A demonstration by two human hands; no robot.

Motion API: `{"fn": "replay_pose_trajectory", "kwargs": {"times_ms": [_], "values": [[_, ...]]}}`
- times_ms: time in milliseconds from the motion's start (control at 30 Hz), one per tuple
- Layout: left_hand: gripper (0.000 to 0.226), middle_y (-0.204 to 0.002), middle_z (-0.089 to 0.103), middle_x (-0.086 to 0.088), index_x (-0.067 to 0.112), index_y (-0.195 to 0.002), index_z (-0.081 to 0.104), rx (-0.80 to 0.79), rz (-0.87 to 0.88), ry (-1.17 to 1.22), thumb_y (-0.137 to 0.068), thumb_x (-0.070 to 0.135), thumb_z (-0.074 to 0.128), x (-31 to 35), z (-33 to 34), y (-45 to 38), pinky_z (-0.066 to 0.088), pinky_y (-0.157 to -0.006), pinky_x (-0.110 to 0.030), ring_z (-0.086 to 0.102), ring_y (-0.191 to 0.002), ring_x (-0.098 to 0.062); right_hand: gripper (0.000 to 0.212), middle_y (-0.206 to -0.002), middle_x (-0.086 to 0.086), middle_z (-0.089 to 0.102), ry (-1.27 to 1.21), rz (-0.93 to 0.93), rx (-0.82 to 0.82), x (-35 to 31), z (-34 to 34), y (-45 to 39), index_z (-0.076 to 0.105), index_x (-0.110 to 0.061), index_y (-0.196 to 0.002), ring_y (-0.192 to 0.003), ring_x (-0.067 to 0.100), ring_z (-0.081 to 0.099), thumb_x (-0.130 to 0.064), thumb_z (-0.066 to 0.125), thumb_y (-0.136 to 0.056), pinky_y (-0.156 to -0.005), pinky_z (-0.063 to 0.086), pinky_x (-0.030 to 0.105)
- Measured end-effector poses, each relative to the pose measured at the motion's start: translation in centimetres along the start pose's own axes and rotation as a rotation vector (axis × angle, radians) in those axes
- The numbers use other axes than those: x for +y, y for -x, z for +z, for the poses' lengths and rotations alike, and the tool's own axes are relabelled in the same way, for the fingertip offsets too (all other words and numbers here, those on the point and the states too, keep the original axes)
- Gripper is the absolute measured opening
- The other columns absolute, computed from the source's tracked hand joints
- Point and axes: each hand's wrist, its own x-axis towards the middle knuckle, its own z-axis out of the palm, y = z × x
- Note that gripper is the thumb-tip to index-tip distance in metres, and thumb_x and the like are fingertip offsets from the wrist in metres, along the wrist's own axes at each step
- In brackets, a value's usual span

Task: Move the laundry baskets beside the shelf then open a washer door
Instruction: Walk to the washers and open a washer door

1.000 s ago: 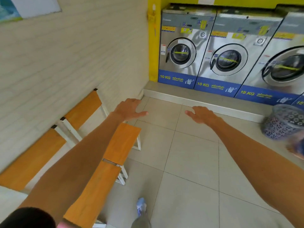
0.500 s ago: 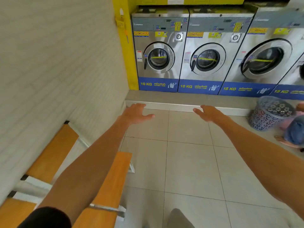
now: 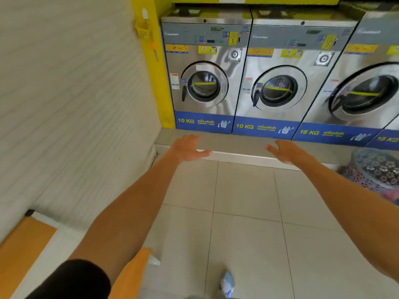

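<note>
— Orange seat (image 3: pixel 20 244) nearest, low at the floor's left edge by the white wall (image 3: pixel 71 104). See the shoe (image 3: pixel 227 283) too?

— Yes, blue and white, at the floor's (image 3: pixel 244 212) near edge. And the arms?

— Both stretched forward over the pale tiles, a black sleeve (image 3: pixel 73 279) on the left one. Left hand (image 3: pixel 187 147) hangs with fingers loosely spread, thumb out to the side, gripping nothing. Right hand (image 3: pixel 285 151) is the same: fingers straight and a little apart, nothing in it.

— Where's the basket (image 3: pixel 375 169)?

— On the floor at the right edge, just below the step (image 3: pixel 237 147), well apart from the right hand. Lattice-sided, bluish, partly cut off by the frame. I can't tell what's in it.

— And past the hands?

— A raised tiled step runs along the floor's far edge, and steel washers stand on it in a row. Leftmost washer (image 3: pixel 205 83), marked 10 KG, sits tight against a yellow pillar (image 3: pixel 159 83); its round door (image 3: pixel 204 85) is closed, handle on the left. Next washer (image 3: pixel 280 89), also 10 KG, door closed as well. A third (image 3: pixel 362 89), 15 KG, runs off the right edge.

— Anything on the pillar?

— A small yellow holder (image 3: pixel 143 32), hung up high.
</note>
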Motion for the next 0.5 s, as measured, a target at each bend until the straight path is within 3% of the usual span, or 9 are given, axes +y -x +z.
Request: {"fn": "replay_pose_trajectory", "kwargs": {"times_ms": [67,167,300,400,500], "values": [[0.097,-0.157,0.038,-0.007,0.017,-0.151,0.035,0.006,0.016,0.001,-0.079,0.081,0.05,1.0,-0.8,-4.3,0.033,-0.115,-0.047,0.036,-0.143,-0.028,0.074,-0.147,0.021,0.049,-0.03,0.0,0.001,0.6,-1.6,-3.6,0.047,0.0,-0.142,-0.136,0.036,0.047,-0.06,0.037,-0.1,-0.11,0.038,0.046],[0.091,-0.148,0.048,-0.006,0.018,-0.145,0.042,0.037,0.045,-0.013,-0.078,0.08,0.052,2.2,-1.5,-9.9,0.041,-0.108,-0.047,0.045,-0.135,-0.028,0.074,-0.149,0.02,0.047,-0.026,-0.017,-0.01,1.3,-2.8,-8.5,0.046,0.0,-0.144,-0.137,0.036,0.045,-0.059,0.037,-0.1,-0.11,0.037,0.045],[0.093,-0.154,0.04,-0.006,0.017,-0.151,0.036,0.003,0.046,-0.012,-0.081,0.077,0.053,3.1,-2.0,-17.8,0.035,-0.113,-0.049,0.036,-0.142,-0.028,0.075,-0.153,0.019,0.043,-0.024,-0.002,-0.04,2.6,-4.1,-14.9,0.042,-0.002,-0.149,-0.141,0.035,0.041,-0.059,0.037,-0.101,-0.113,0.035,0.045],[0.091,-0.152,0.044,-0.006,0.017,-0.149,0.038,0.032,0.066,-0.023,-0.081,0.076,0.054,3.8,-2.0,-24.1,0.038,-0.11,-0.05,0.04,-0.139,-0.028,0.075,-0.158,0.018,0.036,-0.022,0.03,-0.066,4.0,-4.9,-20.8,0.035,-0.003,-0.153,-0.146,0.034,0.035,-0.058,0.037,-0.101,-0.117,0.031,0.045],[0.094,-0.154,0.041,-0.006,0.016,-0.151,0.037,0.044,0.105,-0.011,-0.08,0.075,0.056,4.2,-2.1,-31.0,0.038,-0.112,-0.049,0.038,-0.142,-0.027,0.074,-0.154,0.019,0.041,-0.012,0.079,-0.064,5.2,-5.9,-27.1,0.038,-0.004,-0.151,-0.142,0.037,0.04,-0.059,0.036,-0.101,-0.115,0.034,0.048]]}}
